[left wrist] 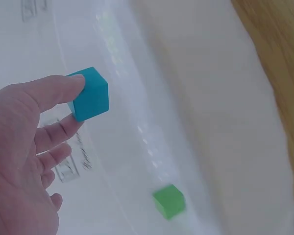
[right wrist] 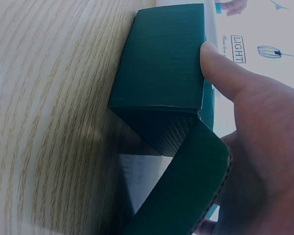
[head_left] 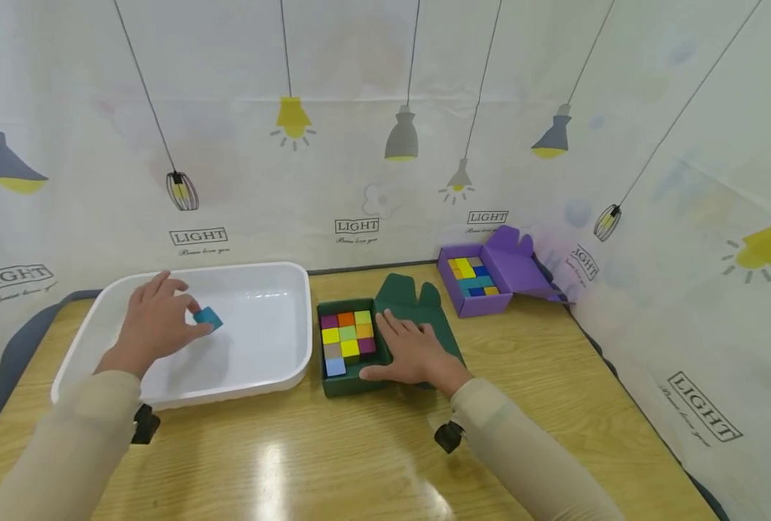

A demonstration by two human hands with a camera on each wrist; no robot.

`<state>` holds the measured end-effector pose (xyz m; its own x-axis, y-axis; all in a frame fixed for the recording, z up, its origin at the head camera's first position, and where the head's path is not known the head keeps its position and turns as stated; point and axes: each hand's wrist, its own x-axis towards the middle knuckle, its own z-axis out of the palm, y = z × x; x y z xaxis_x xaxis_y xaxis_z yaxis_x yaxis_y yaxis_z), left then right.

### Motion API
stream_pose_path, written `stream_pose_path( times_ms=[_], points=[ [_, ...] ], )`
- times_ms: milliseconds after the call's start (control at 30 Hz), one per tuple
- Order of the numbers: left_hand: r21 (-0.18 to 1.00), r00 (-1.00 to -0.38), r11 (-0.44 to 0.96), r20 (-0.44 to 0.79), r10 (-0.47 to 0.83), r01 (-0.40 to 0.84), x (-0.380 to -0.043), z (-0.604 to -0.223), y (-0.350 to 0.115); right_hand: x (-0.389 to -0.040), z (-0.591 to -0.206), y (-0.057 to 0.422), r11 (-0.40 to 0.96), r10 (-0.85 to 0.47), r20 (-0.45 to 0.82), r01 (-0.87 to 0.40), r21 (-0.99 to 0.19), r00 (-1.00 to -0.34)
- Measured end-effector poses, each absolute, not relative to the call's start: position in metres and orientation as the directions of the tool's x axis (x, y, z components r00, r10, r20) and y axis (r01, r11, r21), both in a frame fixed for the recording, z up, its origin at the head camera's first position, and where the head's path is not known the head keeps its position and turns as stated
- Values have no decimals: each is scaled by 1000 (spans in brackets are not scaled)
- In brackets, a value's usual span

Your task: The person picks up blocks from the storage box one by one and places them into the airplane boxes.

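Note:
My left hand [head_left: 160,322] is over the white tray [head_left: 297,318], pinching a teal cube [left wrist: 93,95] between thumb and fingertips. Below it a green cube [left wrist: 169,201] lies in the tray, seen in the left wrist view and hidden in the head view. My right hand [head_left: 414,352] rests with fairly straight fingers across the right side of an opened dark green box [head_left: 353,387]. Its thumb touches the near wall's top edge. Several colored cubes [head_left: 348,333] fill much of the box, with a light blue one [head_left: 335,367] at the near left corner.
The green lid [head_left: 440,318] is folded out to the right. Farther back at the right stands a purple box [head_left: 483,305] of colored blocks, its lid [head_left: 518,264] open. Wooden tabletop [head_left: 333,456] extends in front, and a printed backdrop [head_left: 346,181] closes off the rear.

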<state>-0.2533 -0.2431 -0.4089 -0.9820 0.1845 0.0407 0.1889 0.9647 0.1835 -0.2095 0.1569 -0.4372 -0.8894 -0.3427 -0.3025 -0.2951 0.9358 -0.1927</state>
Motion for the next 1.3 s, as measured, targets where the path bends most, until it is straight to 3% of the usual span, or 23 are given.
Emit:
stream_pose_path(
  times_ms=[333, 767, 1100, 1300],
  points=[
    [218, -938, 913, 126, 323, 344, -237, -390, -170, -211, -434, 160, 929, -362, -333, -308, -204, -871],
    [209, -828, 802, 192, 527, 559, -219, -400, -89, -211, -433, 162, 929, -358, -323, -298, -220, -876],
    [201, -780, 755, 109, 616, 624, -222, -425, -59, -211, -433, 160, 930, -358, -310, -308, -200, -881],
    [181, -785, 768, 40, 618, 614, -225, -439, -53, -210, -433, 158, 931, -357, -309, -308, -199, -881]
  ],
)
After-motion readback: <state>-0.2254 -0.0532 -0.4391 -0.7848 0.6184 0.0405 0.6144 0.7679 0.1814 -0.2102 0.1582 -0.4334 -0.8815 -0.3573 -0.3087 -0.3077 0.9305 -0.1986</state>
